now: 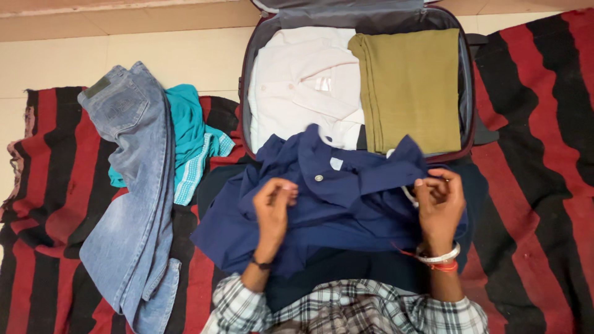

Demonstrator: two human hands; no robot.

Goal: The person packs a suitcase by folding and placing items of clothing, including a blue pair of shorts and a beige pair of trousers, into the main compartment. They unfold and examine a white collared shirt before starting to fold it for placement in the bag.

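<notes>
Seen from above: a pale tiled floor (124, 55) along the far side, partly covered by a red-and-black striped rug (538, 154) running from the left edge to the right edge of view. A band of reddish skirting or step (93, 7) at the far left corner.

Open on the rug's far middle: a suitcase (468, 80) with dark maroon rim and grey lining, lid thrown back toward the far edge. Inside, side by side and touching: a folded white shirt (297, 80) in the left half, a folded olive-green cloth (411, 86) in the right half.

On the rug's left part: blue jeans (133, 185) lying lengthwise from far to near, partly over a crumpled teal garment (192, 136) just beside the suitcase's left wall.

At the near middle, over the lap and overlapping the suitcase's near rim: a navy blue shirt (334, 198), loosely spread, collar toward the suitcase, one pale button showing.

Left hand (275, 204) resting on the navy shirt's left side, fingers curled in and pressed together, tips pinching a fold of fabric; dark band at the wrist. Right hand (440, 207) at the shirt's right side, fingers bent and bunched, pinching the cloth edge; white and red bangles at the wrist. Checked sleeves (346, 309) at the near edge.
</notes>
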